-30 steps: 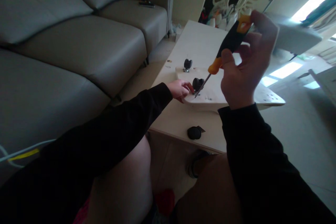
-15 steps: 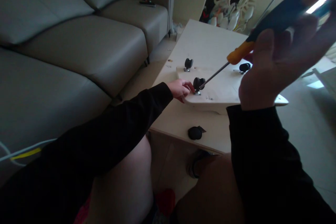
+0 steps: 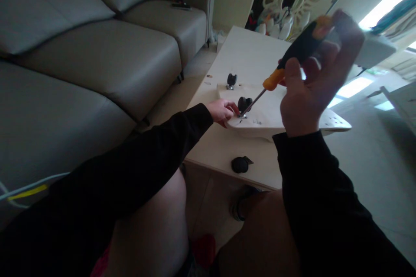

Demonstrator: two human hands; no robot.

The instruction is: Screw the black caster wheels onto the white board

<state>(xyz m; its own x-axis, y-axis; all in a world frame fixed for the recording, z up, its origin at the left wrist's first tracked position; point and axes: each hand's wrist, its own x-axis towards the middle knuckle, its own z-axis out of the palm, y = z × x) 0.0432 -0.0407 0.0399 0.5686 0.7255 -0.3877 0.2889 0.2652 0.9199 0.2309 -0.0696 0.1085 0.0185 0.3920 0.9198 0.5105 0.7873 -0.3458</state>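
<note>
- Right hand (image 3: 310,82): wrapped round the yellow-and-black handle of the screwdriver (image 3: 300,47), its shaft slanting down to the near caster's metal base.
- Left hand (image 3: 222,111): fingertips at that near caster (image 3: 244,104); I cannot tell whether they pinch it.
- Near caster: on the white board (image 3: 271,110), which lies on the table (image 3: 208,147).
- Board's front edge: small dark marks (image 3: 257,122), too small to read.
- Black caster (image 3: 239,165): on the table, nearer the person.
</note>
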